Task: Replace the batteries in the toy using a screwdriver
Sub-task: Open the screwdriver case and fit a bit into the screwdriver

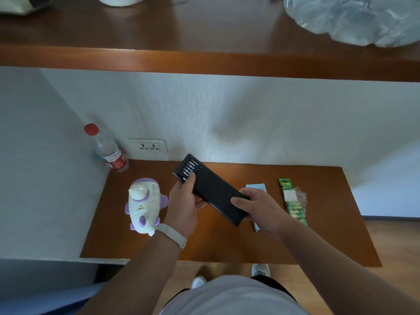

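I hold a long black screwdriver kit case [213, 192] tilted above the brown table [227, 242]. Its inner tray is slid partly out at the far end, showing several silver bits [188, 170]. My left hand [181, 205] grips the case near that tray end, thumb on the tray. My right hand [256, 208] grips the near end. A white and purple airplane toy [143, 204] lies on the table just left of my left hand. A green strip pack of batteries [293, 202] lies to the right of my right hand.
A pale blue box [256, 187] lies partly under my right hand. A clear water bottle with a red cap [109, 151] stands in the back left corner by a wall socket [148, 146]. A wooden shelf [204, 57] overhangs above.
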The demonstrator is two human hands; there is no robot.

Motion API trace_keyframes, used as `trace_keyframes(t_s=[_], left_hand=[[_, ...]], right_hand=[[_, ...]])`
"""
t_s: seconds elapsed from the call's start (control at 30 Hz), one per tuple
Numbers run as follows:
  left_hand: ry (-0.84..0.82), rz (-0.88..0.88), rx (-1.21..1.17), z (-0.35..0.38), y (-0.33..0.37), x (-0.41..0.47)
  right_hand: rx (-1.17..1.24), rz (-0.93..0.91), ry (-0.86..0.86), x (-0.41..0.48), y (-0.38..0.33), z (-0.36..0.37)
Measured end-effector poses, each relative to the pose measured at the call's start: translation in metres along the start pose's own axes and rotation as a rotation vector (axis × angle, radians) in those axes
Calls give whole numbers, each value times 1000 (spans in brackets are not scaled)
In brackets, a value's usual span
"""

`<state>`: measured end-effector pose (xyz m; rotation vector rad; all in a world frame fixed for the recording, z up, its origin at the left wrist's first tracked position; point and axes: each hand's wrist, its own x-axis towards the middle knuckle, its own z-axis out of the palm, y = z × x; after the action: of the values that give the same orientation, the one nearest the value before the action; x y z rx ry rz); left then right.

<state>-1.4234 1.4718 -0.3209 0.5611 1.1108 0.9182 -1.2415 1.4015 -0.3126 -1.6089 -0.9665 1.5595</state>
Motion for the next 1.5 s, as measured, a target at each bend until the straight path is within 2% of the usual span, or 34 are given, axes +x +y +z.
trace_keyframes(t_s=[0.27, 0.47, 0.83, 0.93, 1.1, 1.3, 1.43, 1.5], left_hand=[[25, 115, 7, 1, 5, 0], [43, 108, -88, -5, 14, 4], [89, 104, -99, -5, 10, 10], [144, 110, -122, -11, 20, 18], [137, 138, -85, -14, 39, 31], [180, 92, -103, -18, 26, 31], [276, 99, -143, -33, 34, 35], [263, 119, -101, -43, 37, 35]], right_hand=[[43, -30, -23, 1, -7, 3], [47, -60, -63, -2, -13, 4], [90, -44, -48, -7, -8, 2], [83, -17, -28, -12, -3, -1], [108, -9, -44, -13, -4, -4], [131, 5, -58, -23, 2, -11], [175, 66, 13, -34, 20, -30], [180, 83, 51, -36, 26, -41]])
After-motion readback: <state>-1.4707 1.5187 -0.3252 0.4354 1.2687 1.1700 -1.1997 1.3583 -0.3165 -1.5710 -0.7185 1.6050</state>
